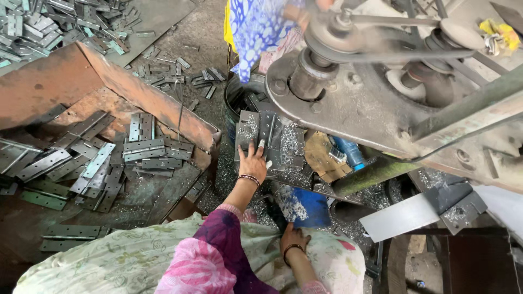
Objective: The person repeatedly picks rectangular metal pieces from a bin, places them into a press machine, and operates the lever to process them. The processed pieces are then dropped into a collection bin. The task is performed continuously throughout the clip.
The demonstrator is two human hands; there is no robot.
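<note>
Head view, left hand (251, 163) on grey hinge plate (267, 133), right hand (293, 237) on lap

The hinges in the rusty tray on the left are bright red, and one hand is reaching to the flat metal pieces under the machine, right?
Not quite. The hinges in the rusty tray are grey bare metal, not bright red; only the tray looks reddish. The head view shows this. The rest holds: the left hand reaches to the flat metal pieces under the machine.

Magenta-and-pink sleeve, pale green floral cloth over the lap, beaded bangles on both wrists (dark ones)
</note>
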